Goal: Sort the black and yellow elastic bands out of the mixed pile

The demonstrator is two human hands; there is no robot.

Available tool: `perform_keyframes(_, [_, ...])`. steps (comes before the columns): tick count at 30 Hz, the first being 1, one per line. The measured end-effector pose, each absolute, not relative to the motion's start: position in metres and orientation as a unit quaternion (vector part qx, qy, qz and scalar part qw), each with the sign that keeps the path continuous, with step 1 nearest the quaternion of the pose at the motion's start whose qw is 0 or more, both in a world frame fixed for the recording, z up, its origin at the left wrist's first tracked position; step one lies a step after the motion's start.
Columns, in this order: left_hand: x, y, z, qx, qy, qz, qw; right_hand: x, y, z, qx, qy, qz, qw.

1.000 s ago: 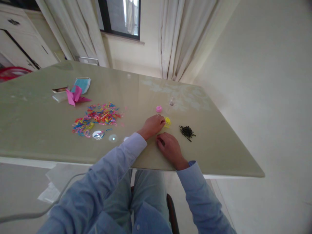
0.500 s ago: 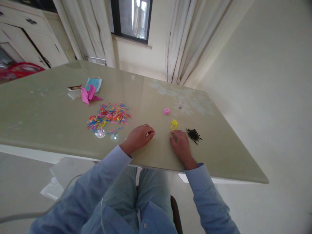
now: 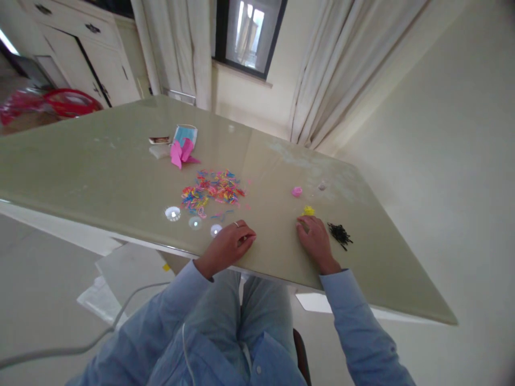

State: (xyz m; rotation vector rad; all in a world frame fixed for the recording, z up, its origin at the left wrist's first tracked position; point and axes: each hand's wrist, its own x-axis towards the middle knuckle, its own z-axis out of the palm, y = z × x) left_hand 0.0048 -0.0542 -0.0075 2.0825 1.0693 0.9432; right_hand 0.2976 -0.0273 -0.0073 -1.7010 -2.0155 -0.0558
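My left hand [image 3: 231, 244] is over the table near its front edge, thumb and index finger pinched together. Whatever they hold, if anything, is too small to make out. On the right, my right hand [image 3: 316, 242] rests with curled fingers, thumb and index tips close together, just in front of a small pile of yellow rubber bands [image 3: 308, 210]. Its fingertips' contents are hidden. Beside that hand lies a heap of thin black pins [image 3: 339, 234]. Farther back sits a small pink clump [image 3: 296, 191]. A spread of mixed coloured rubber bands [image 3: 219, 187] lies beyond my left hand.
A pink folded paper piece [image 3: 183, 153], a blue face mask [image 3: 187, 134] and a small flat packet [image 3: 159, 140] lie at the back left. A little clear item [image 3: 322, 186] is behind the black pins. The glossy table [image 3: 100, 171] ends close to my lap.
The view has swung left, so the table's things appear farther right. Both hands keep nearly the same poses; my left hand sits a little farther from the yellow bands.
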Motion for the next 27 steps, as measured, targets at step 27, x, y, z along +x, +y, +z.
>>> perform_keyframes(27, [0.008,-0.056,-0.005,0.771,0.437,0.363,0.288,0.098,0.082,0.031,-0.428,-0.897,0.057,0.095])
